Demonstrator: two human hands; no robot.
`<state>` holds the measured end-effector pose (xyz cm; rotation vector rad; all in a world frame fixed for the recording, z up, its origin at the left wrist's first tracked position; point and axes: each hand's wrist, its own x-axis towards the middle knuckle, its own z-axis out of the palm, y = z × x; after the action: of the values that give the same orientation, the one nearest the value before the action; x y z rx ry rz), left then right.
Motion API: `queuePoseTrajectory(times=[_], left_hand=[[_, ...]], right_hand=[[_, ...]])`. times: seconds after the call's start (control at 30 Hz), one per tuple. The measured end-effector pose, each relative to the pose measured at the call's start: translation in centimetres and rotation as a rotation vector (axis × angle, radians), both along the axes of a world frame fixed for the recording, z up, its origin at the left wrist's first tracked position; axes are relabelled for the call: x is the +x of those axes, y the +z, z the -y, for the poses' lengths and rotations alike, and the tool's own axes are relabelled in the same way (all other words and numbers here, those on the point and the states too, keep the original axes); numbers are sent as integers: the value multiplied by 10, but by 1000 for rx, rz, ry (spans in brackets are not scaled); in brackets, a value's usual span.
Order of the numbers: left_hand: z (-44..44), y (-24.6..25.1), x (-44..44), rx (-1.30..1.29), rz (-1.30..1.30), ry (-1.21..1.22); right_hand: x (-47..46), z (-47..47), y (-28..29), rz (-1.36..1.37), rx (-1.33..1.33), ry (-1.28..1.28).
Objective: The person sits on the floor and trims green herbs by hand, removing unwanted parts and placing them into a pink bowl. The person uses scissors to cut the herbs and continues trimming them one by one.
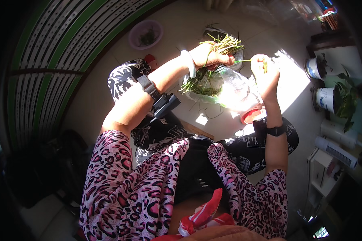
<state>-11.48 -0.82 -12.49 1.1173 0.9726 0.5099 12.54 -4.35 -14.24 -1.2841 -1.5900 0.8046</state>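
Note:
My left hand (212, 57) grips a bunch of thin green stems (227, 44), whose cut ends stick out up and to the right while leafy ends hang below the wrist. A single stem (242, 61) stretches from this hand to my right hand (265, 73), which pinches it with curled fingers in bright sunlight. Below both hands a clear plastic bag (236, 82) lies open on the floor, with a heap of greens (205, 86) at its left side. Glare hides part of the bag and some of my right fingers.
A pink plastic basin (131, 37) with some greens stands at the upper left. Another bag (239, 55) lies behind my left hand. Potted plants (325, 98) line the right side, near a white shelf (321, 176). Red footwear (251, 117) is beside the bag. Loose stems lie on the floor.

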Motion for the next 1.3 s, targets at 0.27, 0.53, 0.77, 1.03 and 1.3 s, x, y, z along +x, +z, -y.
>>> queuePoseTrajectory(times=[0.27, 0.53, 0.77, 1.03, 1.3], left_hand=[[-1, -4, -4, -158, 198, 31], [1, -8, 6, -202, 265, -6], [5, -7, 13, -211, 230, -56], [5, -4, 7, -198, 178, 57], [3, -8, 3, -154, 199, 73]], right_hand=[[16, -9, -3, -122, -162, -40], [-18, 6, 6, -225, -181, 102], [5, -15, 13, -526, -93, -296], [52, -34, -3, -731, -12, -427], [40, -32, -3, -773, 7, -484]])
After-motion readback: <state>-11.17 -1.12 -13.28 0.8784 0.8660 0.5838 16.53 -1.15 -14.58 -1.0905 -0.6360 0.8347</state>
